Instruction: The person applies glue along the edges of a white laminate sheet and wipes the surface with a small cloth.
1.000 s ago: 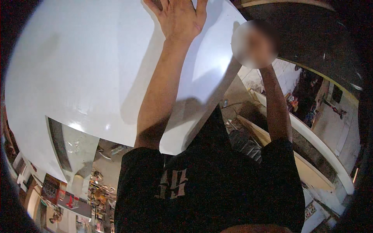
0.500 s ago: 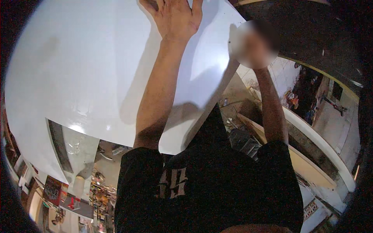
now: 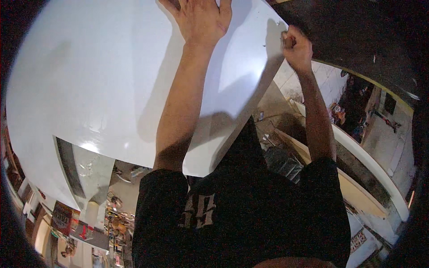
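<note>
A large glossy white sheet (image 3: 103, 80) fills the upper left and middle of the head view. Flat on it near the top lies my left hand (image 3: 201, 20), fingers spread, their tips cut off by the upper edge of the picture. My right hand (image 3: 298, 49) is closed at the sheet's right edge, thumb and fingers curled together. Whatever those fingers hold, if anything, is too small or hidden to make out. Shadows of both arms fall across the white surface. A small dark mark (image 3: 264, 45) shows on the sheet left of my right hand.
A dark surface (image 3: 357, 35) stretches along the upper right. Pale curved boards (image 3: 364, 158) lean at the right. At lower left are a grey table (image 3: 96, 240) with a dark red package (image 3: 62, 218), and cluttered small items (image 3: 118, 225). A black ridged object (image 3: 283, 163) lies beneath my right arm.
My right hand, blurred over earlier, now shows as a closed fist at the sheet's edge; its forearm has shifted slightly right. My left hand stays almost in place on the sheet.
</note>
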`<state>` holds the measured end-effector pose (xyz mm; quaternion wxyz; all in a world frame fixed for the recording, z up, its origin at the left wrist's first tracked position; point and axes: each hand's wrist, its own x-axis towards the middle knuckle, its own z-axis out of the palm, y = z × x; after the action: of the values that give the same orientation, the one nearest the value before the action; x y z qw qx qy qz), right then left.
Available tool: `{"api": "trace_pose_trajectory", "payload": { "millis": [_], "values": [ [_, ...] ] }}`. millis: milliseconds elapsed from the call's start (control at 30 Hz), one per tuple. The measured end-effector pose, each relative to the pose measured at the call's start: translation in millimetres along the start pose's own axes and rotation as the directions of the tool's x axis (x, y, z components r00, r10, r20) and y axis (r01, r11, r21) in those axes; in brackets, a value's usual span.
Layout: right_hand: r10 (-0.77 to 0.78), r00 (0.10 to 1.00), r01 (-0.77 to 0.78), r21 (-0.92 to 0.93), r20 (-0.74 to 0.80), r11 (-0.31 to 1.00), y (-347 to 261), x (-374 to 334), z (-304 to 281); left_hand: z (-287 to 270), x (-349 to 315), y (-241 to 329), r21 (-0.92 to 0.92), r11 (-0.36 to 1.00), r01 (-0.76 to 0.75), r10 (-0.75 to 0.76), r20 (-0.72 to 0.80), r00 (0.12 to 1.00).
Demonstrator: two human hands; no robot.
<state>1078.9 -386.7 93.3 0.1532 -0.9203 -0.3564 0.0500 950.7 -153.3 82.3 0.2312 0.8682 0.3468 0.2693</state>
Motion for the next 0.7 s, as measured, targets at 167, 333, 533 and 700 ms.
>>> {"api": "trace_pose_trajectory", "payload": {
  "millis": [167,333,533,700],
  "values": [
    [-0.081,0.994,0.083,0.012,-0.074,0.997,-7,-11,7,2,1,-1,0.028,1.000,0.010,-0.010,0.006,1.000],
    [-0.090,0.995,0.090,0.017,-0.039,0.996,-2,2,2,3,0,-1,0.008,1.000,0.009,-0.009,-0.005,1.000],
    [-0.071,0.997,0.070,-0.045,-0.017,0.997,-4,-12,4,4,0,-2,0.013,1.000,0.018,-0.018,-0.021,1.000],
    [-0.014,0.999,0.015,0.020,-0.030,1.000,-6,0,2,4,0,-1,0.001,1.000,-0.011,0.011,-0.027,1.000]
  ]
}}
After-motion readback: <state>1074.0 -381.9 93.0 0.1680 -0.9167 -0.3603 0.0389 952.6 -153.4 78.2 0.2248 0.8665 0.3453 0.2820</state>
